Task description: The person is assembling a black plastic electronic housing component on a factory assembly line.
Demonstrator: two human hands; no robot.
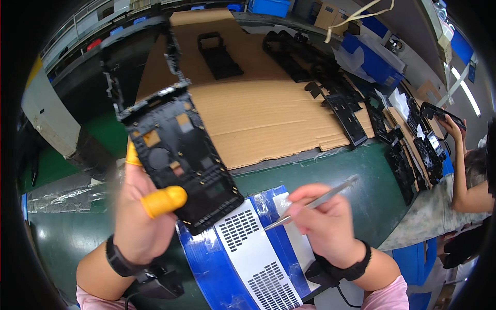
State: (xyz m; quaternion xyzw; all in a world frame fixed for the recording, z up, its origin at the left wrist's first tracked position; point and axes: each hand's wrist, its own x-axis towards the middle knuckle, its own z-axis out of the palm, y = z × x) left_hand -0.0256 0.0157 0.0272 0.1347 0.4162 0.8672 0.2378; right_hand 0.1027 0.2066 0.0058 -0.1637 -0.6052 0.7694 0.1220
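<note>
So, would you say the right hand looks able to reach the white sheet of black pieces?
Probably yes: the right hand holds metal tweezers pointing at the white sheet, and nothing seems to stand between; the black frame covers at most its far edge.

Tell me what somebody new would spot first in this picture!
Probably the big black plastic housing, held up on the left by the left hand, whose thumb wears a bright yellow finger cot. Next, perhaps, the white sheet patterned with small black rectangles, low in the middle on a shiny blue panel. To its right, the right hand holds silver tweezers pointing toward the sheet.
</note>
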